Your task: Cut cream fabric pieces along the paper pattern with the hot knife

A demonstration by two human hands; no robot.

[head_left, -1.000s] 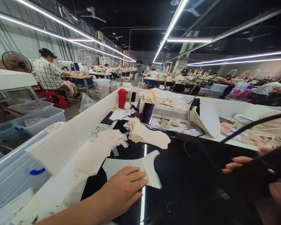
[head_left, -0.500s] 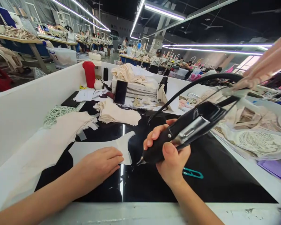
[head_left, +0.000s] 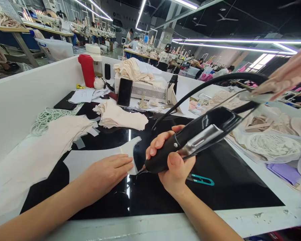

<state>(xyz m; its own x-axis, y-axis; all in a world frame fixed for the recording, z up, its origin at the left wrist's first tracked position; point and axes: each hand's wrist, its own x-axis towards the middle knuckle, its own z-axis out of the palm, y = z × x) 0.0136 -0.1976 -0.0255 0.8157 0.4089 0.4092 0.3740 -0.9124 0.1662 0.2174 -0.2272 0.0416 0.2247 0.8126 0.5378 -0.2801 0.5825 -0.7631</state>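
My left hand lies flat on a white pattern-shaped piece, fingers stretched out and together near its curved right end. In my right hand is a black corded handheld tool with a silver lever along its side and a narrow pointed metal tip. The fingers wrap round its lower body. The tip is at the lower right edge of the white piece; whether it touches is hard to see. Teal thread snips lie on the black mat, just right of my right wrist.
A stack of cream fabric pieces lies behind my hands, with a longer pale fabric stack at left. A phone leans on a white vented box. The tool's black cable arches right towards blurred pink material.
The tool's tip has come from slightly apart to the white piece's edge. My left hand stays on the piece. The whole view has shifted slightly.
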